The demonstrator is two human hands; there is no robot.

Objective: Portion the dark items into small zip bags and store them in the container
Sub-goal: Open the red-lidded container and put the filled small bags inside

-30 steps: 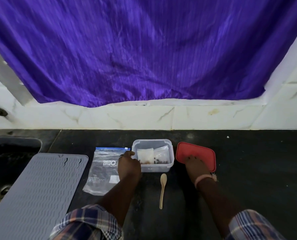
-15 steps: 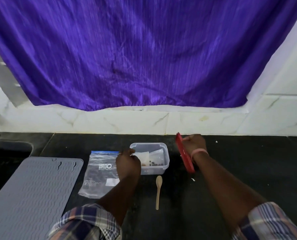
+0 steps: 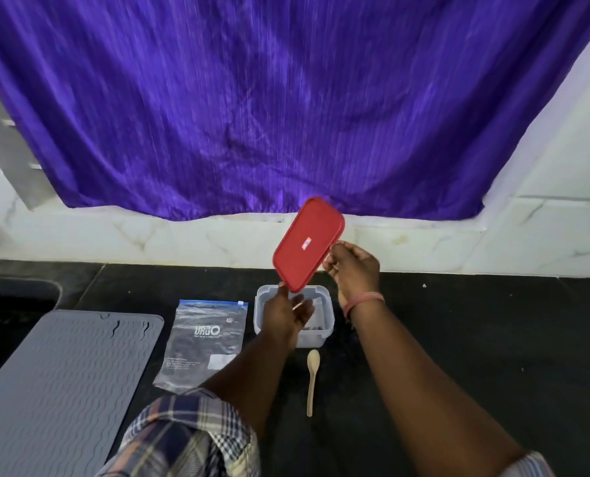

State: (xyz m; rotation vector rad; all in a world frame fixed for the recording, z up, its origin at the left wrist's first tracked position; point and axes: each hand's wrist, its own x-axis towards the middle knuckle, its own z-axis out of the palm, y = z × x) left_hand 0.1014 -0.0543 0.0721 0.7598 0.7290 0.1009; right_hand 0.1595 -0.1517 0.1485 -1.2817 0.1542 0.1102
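Observation:
A clear plastic container (image 3: 326, 333) stands on the black counter, with small zip bags and dark items partly visible inside behind my left hand. My right hand (image 3: 353, 266) grips the right edge of the red lid (image 3: 307, 244), which is tilted in the air above the container. My left hand (image 3: 288, 313) hovers over the container, its fingertips touching the lid's lower corner. A large clear zip bag (image 3: 205, 342) with a blue top lies flat just left of the container.
A wooden spoon (image 3: 311, 376) lies in front of the container. A grey ribbed mat (image 3: 59, 383) covers the counter at the left, beside a sink (image 3: 14, 297). A purple curtain (image 3: 286, 98) hangs over the white tiled wall behind.
My right hand lifted the red lid from the counter at the right and swung it up over the container. My left hand left the container's side and rose to meet the lid.

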